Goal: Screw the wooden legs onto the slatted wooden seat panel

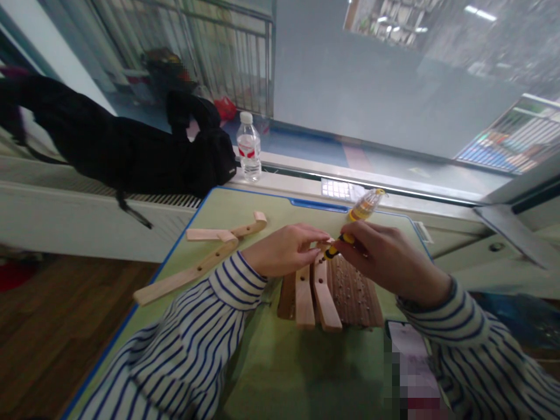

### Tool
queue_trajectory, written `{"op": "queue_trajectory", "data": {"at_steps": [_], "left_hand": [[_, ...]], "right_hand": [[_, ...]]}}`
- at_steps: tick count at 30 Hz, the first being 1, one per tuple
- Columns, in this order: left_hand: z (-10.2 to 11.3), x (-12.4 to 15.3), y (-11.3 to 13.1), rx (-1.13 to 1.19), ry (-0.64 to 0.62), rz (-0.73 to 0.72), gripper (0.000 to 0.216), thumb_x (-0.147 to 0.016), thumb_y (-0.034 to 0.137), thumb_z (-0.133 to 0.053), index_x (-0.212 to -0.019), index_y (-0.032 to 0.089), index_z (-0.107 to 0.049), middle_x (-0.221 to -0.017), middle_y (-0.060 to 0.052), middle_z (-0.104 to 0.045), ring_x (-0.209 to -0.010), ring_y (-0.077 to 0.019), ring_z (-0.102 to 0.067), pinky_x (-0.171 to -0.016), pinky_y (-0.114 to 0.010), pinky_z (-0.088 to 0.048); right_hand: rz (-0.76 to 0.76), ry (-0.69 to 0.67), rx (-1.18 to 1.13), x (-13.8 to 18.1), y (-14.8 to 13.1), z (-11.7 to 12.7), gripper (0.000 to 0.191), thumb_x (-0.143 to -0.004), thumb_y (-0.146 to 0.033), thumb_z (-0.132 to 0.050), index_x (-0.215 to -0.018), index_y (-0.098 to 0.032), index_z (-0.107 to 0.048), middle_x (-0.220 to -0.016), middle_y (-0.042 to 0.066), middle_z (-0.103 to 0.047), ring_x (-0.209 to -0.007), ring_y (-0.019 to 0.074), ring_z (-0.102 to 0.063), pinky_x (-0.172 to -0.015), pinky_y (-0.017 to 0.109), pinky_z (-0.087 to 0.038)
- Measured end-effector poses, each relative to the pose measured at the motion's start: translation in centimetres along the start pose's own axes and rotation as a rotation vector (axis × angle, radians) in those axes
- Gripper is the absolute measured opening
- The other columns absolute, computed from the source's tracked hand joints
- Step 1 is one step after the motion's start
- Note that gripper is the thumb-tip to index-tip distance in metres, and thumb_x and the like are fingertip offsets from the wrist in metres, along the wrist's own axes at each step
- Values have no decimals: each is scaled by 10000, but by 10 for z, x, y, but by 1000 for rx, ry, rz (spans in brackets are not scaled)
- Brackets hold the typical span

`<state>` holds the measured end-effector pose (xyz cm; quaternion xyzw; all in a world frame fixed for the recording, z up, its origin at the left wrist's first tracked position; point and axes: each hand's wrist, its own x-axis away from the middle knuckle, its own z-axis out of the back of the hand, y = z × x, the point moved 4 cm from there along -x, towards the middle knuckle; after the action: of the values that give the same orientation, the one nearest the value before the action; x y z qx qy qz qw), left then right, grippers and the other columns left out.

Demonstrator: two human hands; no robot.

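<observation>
My right hand (376, 254) is closed around a yellow-and-black screwdriver (332, 252), its tip pointing down-left at a wooden piece. Thumb and fingers of my left hand (286, 248) pinch the far end of that bent light wooden piece (326, 297); the exact contact is partly hidden. Beside it lies a similar wooden piece (304, 297), also with a dark hole. Both rest on a brown board (356, 291) dotted with many small holes or studs. More curved wooden pieces (188, 271) lie to the left on the green table (262, 361).
A clear container with yellow contents (365, 205) stands tilted at the table's far edge. On the sill are a water bottle (249, 149) and a black bag (144, 151). A phone-like item (409, 344) lies near my right forearm. A window fills the background.
</observation>
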<state>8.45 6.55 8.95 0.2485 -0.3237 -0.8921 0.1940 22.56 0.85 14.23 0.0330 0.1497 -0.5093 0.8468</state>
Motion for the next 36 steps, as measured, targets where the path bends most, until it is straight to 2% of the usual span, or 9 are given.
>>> {"op": "queue_trajectory", "data": {"at_steps": [5, 9, 12, 15, 19, 22, 24, 30, 36], "left_hand": [[1, 0, 0, 1, 11, -3, 310, -834, 155, -492, -1124, 188, -597, -1124, -45, -627, -1050, -134, -558, -940, -270, -407], [1, 1, 0, -2, 7, -4, 293, -855, 203, -488, -1128, 194, -594, -1103, -41, -632, -1015, -130, -571, -911, -262, -417], [1, 1, 0, -4, 8, 5, 288, -860, 218, -486, -1128, 200, -591, -1113, -42, -626, -1032, -137, -561, -920, -267, -405], [1, 1, 0, 10, 3, 3, 277, -862, 201, -480, -1115, 200, -593, -1108, -35, -624, -1033, -131, -555, -925, -261, -396], [1, 1, -2, 21, -8, 8, 258, -882, 241, -454, -1090, 203, -604, -1097, -34, -627, -1008, -129, -566, -900, -254, -405], [2, 2, -5, 15, -13, 37, 268, -889, 242, -434, -1099, 205, -596, -1105, -33, -625, -1035, -138, -559, -911, -259, -401], [3, 3, -8, 12, -23, 48, 285, -880, 199, -428, -1117, 205, -585, -1106, -30, -624, -1055, -139, -550, -927, -261, -393], [2, 3, -8, 51, -38, 36, 318, -858, 126, -410, -1108, 207, -588, -1095, -23, -625, -1034, -126, -556, -922, -242, -395], [1, 3, -11, 36, -39, 56, 330, -851, 124, -423, -1125, 214, -583, -1153, -22, -609, -1074, -126, -544, -945, -247, -382]], "right_hand": [[-50, 19, -109, 0, 2, -7, 199, -869, -358, -449, -805, -174, -490, -620, -19, -523, -521, 85, -460, -488, 223, -282], [-85, -1, -270, 1, 3, -11, 180, -867, -348, -471, -877, -171, -501, -649, -17, -567, -528, 77, -513, -493, 200, -337], [-67, 38, -288, 1, 2, -11, 206, -878, -336, -468, -985, -165, -511, -671, -8, -598, -528, 78, -524, -495, 201, -359], [10, 38, -243, 0, 0, -12, 230, -901, -311, -437, -1066, -184, -534, -817, 34, -651, -640, 101, -579, -573, 224, -412], [69, -34, -191, -2, 1, -11, 283, -896, -305, -445, -1141, -190, -528, -987, 68, -652, -777, 145, -618, -662, 269, -464], [139, -78, -145, -2, 2, -6, 391, -884, -256, -452, -1264, -164, -439, -1151, 105, -595, -897, 172, -613, -736, 296, -489], [199, -84, -122, -2, 2, -2, 397, -883, -194, -432, -1278, -153, -429, -1236, 118, -544, -1006, 184, -582, -811, 309, -484], [250, -118, -144, -5, 2, 2, 340, -885, -190, -450, -1221, -194, -498, -1118, 69, -618, -949, 155, -605, -783, 282, -497], [177, -70, -70, -4, 1, 0, 267, -900, -289, -448, -1108, -167, -563, -984, 81, -657, -786, 156, -628, -663, 282, -479]]}}
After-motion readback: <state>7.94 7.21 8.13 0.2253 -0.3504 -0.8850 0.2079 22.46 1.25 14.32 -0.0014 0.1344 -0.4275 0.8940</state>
